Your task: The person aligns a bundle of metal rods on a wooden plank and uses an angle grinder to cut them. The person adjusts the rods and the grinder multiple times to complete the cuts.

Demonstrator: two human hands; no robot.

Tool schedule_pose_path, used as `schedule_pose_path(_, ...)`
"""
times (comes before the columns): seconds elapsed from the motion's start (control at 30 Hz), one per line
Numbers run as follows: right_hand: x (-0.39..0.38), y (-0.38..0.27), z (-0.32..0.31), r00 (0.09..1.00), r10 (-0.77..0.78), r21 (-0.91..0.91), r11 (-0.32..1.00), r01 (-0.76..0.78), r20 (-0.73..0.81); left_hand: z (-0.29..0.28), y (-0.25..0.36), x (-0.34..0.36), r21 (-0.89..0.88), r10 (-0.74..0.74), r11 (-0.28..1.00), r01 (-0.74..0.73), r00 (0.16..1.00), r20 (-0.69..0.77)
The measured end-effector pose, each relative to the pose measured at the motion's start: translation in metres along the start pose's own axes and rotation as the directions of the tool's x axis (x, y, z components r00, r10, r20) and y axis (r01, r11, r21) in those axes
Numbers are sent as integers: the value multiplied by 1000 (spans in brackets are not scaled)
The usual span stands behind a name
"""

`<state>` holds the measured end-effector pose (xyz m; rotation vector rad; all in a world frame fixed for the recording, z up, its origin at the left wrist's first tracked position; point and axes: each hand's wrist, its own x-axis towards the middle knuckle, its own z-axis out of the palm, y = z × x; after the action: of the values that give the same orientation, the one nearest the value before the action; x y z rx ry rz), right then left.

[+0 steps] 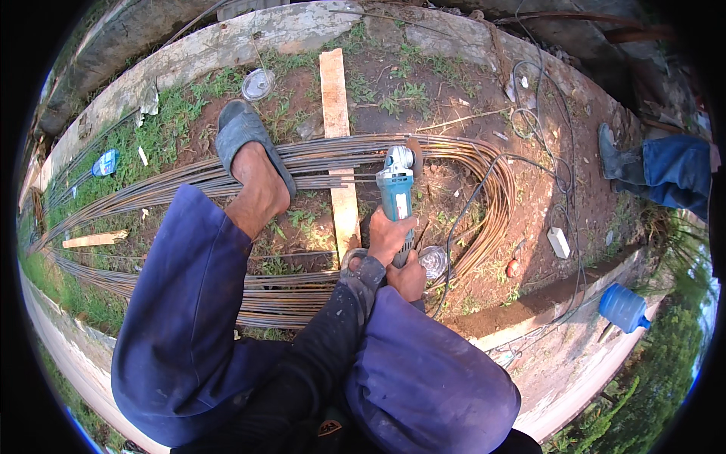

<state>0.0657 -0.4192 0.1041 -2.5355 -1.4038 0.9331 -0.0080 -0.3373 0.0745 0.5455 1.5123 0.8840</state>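
My left hand (pixel 389 236) is wrapped around the body of a teal angle grinder (pixel 397 198). My right hand (pixel 408 277) grips the grinder's rear end, close to my right knee. The grinder's brownish disc (pixel 414 154) is at the far end, by the upper strands of a bundle of thin steel rods (pixel 318 159). Several cut rod ends lie just left of the grinder head. These rods bend round in a loop (pixel 499 189) on the right. My left foot, in a grey slipper (pixel 246 136), presses on the upper strands. Whether the disc touches a rod I cannot tell.
A wooden plank (pixel 334 94) lies crosswise under the rods. A dark cable (pixel 484 189) runs across the loop to the right. Another person's boot (pixel 624 159) stands at far right. Nearby are a white box (pixel 558 243), a blue water jug (pixel 623 308) and a low concrete wall (pixel 280 26).
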Motion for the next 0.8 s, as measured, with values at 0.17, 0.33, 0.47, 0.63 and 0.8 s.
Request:
schedule_pose_path(0.17, -1, 2, 0, 1000, -10, -21, 1000, 10, 1, 1, -8, 1, -13, 11, 1000, -11, 1000, -3)
schedule_pose_path(0.33, -1, 1, 0, 1000, -7, -4, 1000, 7, -2, 0, -6, -1, -23, 21, 1000, -21, 1000, 4)
schedule_pose_path(0.47, 0, 1, 1, 1000, -3, 4, 1000, 3, -12, 0, -4, 1, 10, 47, 999, -47, 999, 9)
schedule_pose_path(0.63, 0, -1, 1, 1000, 6, 16, 1000, -6, -10, -1, 3, 0, -3, 18, 1000, -18, 1000, 6)
schedule_pose_path(0.8, 1, -2, 0, 1000, 10, -4, 1000, -9, 15, 0, 3, 1, -6, 8, 1000, -8, 1000, -2)
